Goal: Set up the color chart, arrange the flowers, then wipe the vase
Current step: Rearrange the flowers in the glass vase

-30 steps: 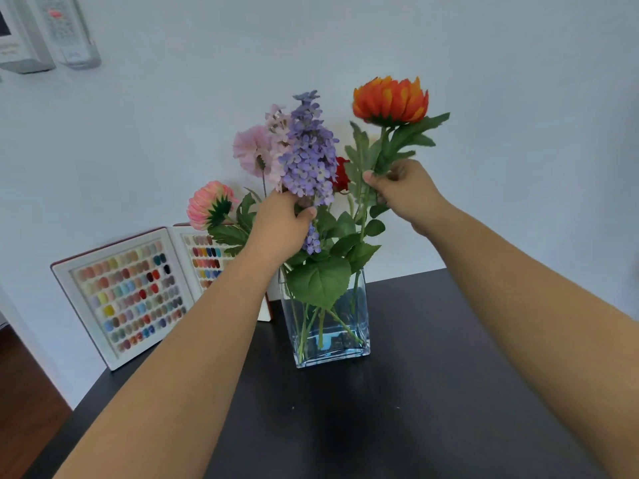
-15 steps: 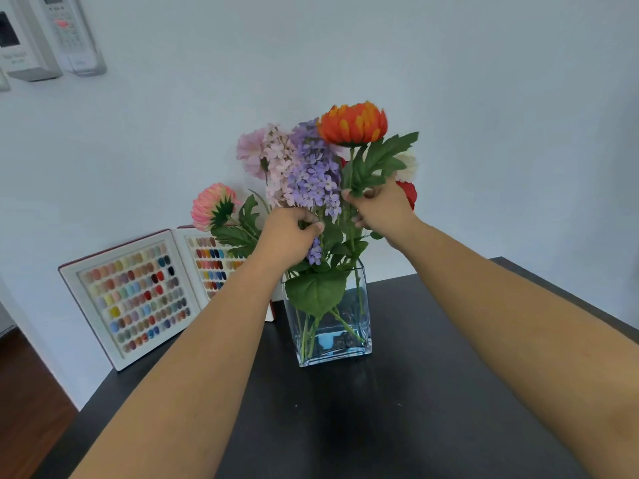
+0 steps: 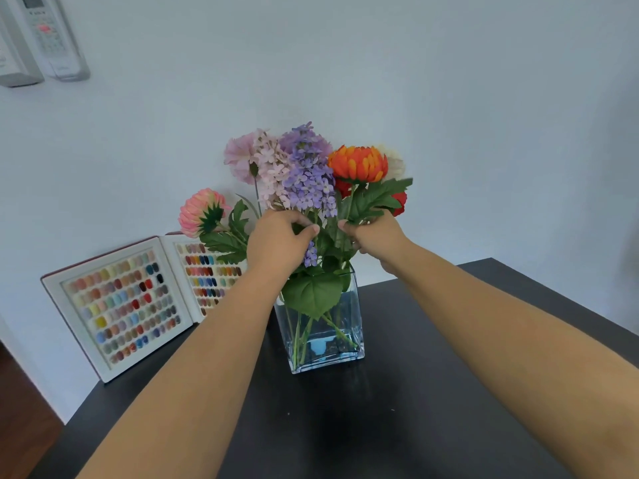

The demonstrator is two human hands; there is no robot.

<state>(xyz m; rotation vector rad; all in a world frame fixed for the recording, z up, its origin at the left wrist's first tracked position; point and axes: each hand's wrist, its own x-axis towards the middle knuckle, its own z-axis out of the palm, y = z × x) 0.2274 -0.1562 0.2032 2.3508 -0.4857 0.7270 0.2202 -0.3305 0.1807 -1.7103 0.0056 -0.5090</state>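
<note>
The right hand [image 3: 375, 235] is pinching the stem of the orange flower [image 3: 358, 164] just under its leaves, fingers curled tight around it, while the left hand [image 3: 281, 236] is gripping the purple spray [image 3: 307, 171] and the neighbouring stems at about the same height. Both hands are sitting directly above the mouth of the glass vase [image 3: 325, 354], which is standing near the back edge of the dark counter [image 3: 432, 392], roughly midway between its left and right edges. The orange flower's stem is running nearly upright, its long axis pointing down from the right hand into the vase, so any further seating looks like a straight downward push by that hand, the nearer one to it. The left hand seems to be holding the other stems aside to keep a gap open. The color chart [image 3: 117, 305] is standing open against the wall near the counter's back left corner, just beside the vase. Wiping is not yet begun.
</note>
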